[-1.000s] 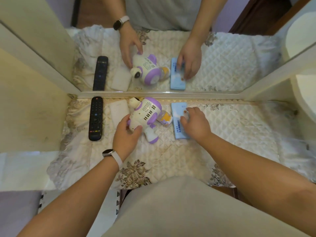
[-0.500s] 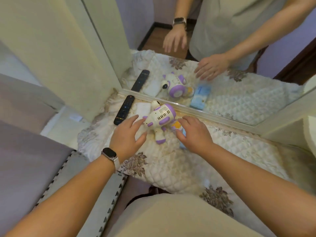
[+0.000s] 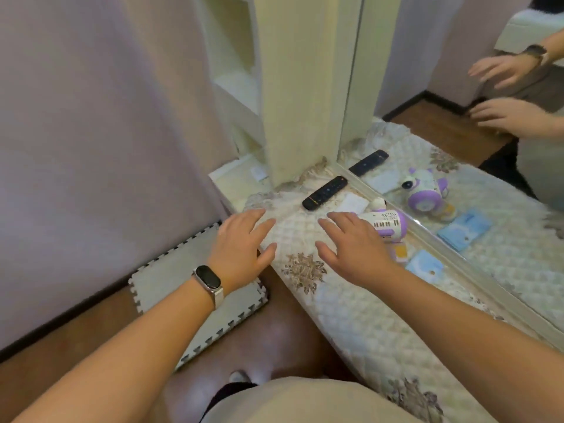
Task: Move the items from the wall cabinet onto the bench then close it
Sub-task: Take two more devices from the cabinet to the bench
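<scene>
A white and purple toy robot (image 3: 387, 222) lies on the quilted bench cover (image 3: 351, 303) by the mirror. Beside it are a black remote (image 3: 325, 193), a white card (image 3: 354, 203), a small yellow packet (image 3: 400, 253) and a light blue packet (image 3: 424, 266). My left hand (image 3: 241, 248), with a watch on the wrist, hovers open over the bench's left corner. My right hand (image 3: 354, 245) hovers open just left of the toy, holding nothing. The open cabinet's pale shelves (image 3: 235, 83) show at the upper middle, with a small white thing (image 3: 258, 173) on the bottom ledge.
A mirror (image 3: 457, 132) runs along the back of the bench and reflects the items and my hands. A cream cabinet panel (image 3: 297, 87) stands upright at the bench's left end. A grey foam floor mat (image 3: 195, 288) lies below on brown floor. A mauve wall fills the left.
Both hands have let go of the toy and the blue packet and pulled back, open. My view has swung left, bringing the cabinet shelves and floor into sight.
</scene>
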Tool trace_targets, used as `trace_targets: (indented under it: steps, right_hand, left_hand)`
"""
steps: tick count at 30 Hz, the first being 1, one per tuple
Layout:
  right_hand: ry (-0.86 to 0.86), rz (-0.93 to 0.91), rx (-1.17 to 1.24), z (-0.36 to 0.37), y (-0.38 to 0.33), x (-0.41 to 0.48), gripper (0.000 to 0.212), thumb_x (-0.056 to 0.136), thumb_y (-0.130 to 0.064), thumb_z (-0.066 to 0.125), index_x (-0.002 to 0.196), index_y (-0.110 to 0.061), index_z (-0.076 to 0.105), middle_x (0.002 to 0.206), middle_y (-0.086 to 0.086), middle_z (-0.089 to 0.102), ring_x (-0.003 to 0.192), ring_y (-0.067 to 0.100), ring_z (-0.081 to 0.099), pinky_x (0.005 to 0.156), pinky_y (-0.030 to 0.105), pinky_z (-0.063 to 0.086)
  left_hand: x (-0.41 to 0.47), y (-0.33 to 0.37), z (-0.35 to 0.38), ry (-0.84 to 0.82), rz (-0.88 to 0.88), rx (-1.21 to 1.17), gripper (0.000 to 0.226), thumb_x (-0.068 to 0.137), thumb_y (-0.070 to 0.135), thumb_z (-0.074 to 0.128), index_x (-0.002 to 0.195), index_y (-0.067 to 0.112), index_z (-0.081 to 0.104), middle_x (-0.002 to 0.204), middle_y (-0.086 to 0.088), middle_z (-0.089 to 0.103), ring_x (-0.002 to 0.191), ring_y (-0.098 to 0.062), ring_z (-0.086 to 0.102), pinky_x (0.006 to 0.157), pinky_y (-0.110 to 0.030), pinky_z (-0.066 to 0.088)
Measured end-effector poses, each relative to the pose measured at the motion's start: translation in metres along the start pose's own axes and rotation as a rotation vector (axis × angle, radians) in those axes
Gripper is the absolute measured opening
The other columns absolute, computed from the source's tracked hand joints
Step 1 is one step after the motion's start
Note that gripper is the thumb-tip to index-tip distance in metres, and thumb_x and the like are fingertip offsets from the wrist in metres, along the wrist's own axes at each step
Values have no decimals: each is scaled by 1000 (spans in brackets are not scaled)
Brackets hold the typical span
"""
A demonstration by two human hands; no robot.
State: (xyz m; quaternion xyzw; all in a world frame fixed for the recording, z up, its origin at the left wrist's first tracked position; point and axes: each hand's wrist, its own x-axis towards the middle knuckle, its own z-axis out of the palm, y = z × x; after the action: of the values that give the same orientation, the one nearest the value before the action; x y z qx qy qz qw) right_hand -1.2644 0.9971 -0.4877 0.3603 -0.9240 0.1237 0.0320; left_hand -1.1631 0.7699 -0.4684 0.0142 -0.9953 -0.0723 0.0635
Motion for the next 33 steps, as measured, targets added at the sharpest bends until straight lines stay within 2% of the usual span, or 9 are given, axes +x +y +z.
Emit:
trace_targets:
  steps: [5, 8, 12, 17, 22, 29, 33]
  right_hand:
    - [9, -214, 6, 7, -72, 31, 47, 90, -45, 45, 122, -15, 60, 125, 7, 61, 116, 29, 54, 90, 44, 47]
    - [9, -349, -7, 12, -131, 47, 46, 90, -46, 45, 122, -15, 60, 124, 5, 61, 117, 28, 53, 91, 43, 46]
    - [-5, -474, -23, 25, -220, 57, 51, 89, -48, 45, 125, -16, 60, 126, 5, 60, 118, 27, 53, 94, 42, 44]
    - [8, -606, 10, 41, -341, 57, 48, 86, -49, 49, 119, -16, 62, 115, 5, 63, 109, 28, 56, 86, 39, 45]
    - [23, -774, -1, 53, -460, 52, 46, 87, -50, 45, 111, -15, 62, 117, 7, 62, 108, 29, 56, 85, 39, 46]
    - [23, -1078, 57, 65, -604, 26, 47, 89, -49, 43, 118, -17, 63, 119, 8, 63, 109, 31, 57, 86, 41, 48]
    - [46, -1251, 102, 69, -675, 15, 49, 89, -49, 43, 120, -16, 64, 120, 9, 64, 110, 31, 58, 85, 40, 48]
  left_hand:
    - [-55, -42, -30, 68, -175, 28, 53, 89, 46, 42, 131, 19, 59, 136, -7, 57, 124, -29, 52, 107, -51, 37]
    - [-101, -79, -46, 136, -268, 45, 50, 89, 45, 46, 129, 18, 60, 136, -7, 57, 125, -28, 52, 107, -49, 37]
    - [-174, -136, -64, 175, -382, 82, 48, 88, 43, 51, 130, 20, 59, 138, -5, 56, 128, -26, 50, 109, -47, 33]
    - [-269, -204, -92, 221, -541, 123, 48, 90, 46, 49, 129, 21, 60, 139, -4, 55, 128, -24, 49, 110, -47, 32]
    - [-368, -258, -112, 289, -685, 143, 48, 87, 45, 48, 125, 20, 63, 137, -7, 57, 128, -28, 50, 108, -49, 34]
    - [-503, -287, -140, 415, -925, 235, 45, 87, 41, 53, 123, 19, 65, 132, -8, 61, 122, -30, 55, 104, -50, 40]
    - [-564, -286, -156, 423, -1095, 279, 45, 89, 43, 50, 127, 20, 63, 135, -7, 59, 126, -28, 52, 106, -50, 38]
